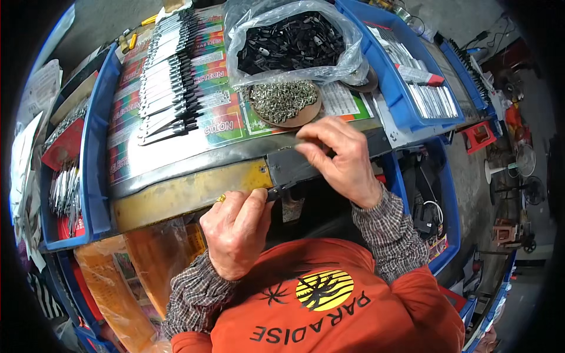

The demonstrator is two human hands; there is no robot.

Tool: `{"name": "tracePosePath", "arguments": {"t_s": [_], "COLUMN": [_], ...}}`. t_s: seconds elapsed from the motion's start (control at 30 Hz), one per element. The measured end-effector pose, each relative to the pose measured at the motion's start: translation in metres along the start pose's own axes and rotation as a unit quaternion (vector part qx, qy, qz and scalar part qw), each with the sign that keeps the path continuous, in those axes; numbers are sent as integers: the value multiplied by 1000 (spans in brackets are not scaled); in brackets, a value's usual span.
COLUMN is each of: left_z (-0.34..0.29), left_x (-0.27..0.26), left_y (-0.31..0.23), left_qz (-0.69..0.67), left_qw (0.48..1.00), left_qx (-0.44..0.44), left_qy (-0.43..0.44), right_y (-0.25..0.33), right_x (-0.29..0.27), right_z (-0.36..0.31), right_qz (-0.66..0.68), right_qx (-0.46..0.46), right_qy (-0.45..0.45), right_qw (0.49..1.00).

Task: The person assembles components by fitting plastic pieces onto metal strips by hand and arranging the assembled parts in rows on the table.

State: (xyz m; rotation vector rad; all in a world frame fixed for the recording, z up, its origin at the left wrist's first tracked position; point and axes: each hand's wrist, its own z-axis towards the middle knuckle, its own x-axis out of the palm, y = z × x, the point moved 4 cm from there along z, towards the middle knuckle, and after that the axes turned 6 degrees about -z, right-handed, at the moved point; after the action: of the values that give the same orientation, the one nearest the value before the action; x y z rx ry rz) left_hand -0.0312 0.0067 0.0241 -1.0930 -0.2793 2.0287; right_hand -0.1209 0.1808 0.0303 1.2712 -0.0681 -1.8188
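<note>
At the table's front edge, my left hand (pixel 235 229) is closed, its thumb and fingers pressed together by a small dark piece (pixel 274 193); what exactly they hold is mostly hidden. My right hand (pixel 341 156) hovers over the dark part of the edge, fingers curled into a pinch, slightly blurred. Anything between its fingertips is too small to make out. Just beyond it lies a heap of small silvery metal pieces (pixel 283 99) on a round brown board (pixel 306 116). Behind that, a clear plastic bag (pixel 354 44) holds many small black parts (pixel 288 44).
Rows of slim black-and-silver pen-like pieces (pixel 170 76) lie on colourful printed sheets (pixel 218 126) at the left. Blue trays stand on both sides, the left tray (pixel 97 141) and the right tray (pixel 432 122) with silvery strips. Another blue bin (pixel 453 217) sits lower right.
</note>
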Motion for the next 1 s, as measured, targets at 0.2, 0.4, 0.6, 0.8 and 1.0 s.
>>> {"name": "tracePosePath", "arguments": {"t_s": [0.2, 0.4, 0.6, 0.8, 1.0], "left_z": [-3, -5, -5, -6, -5], "left_x": [-2, -1, 0, -1, -2], "left_y": [9, 14, 13, 13, 14], "left_qz": [0, -10, -8, -4, -32], "left_qw": [1000, 999, 999, 999, 997], "left_qx": [-27, -31, -35, -45, -64], "left_qy": [-3, -6, 4, 12, 32], "right_y": [-17, -20, -21, -19, -26], "right_x": [2, 9, 10, 7, 6], "right_z": [15, 16, 17, 26, 33], "right_qz": [-173, -166, -166, -162, -118], "right_qx": [-71, -63, -67, -83, -89], "right_qy": [-41, -27, -30, -3, 35], "right_qw": [982, 984, 983, 983, 988]}}
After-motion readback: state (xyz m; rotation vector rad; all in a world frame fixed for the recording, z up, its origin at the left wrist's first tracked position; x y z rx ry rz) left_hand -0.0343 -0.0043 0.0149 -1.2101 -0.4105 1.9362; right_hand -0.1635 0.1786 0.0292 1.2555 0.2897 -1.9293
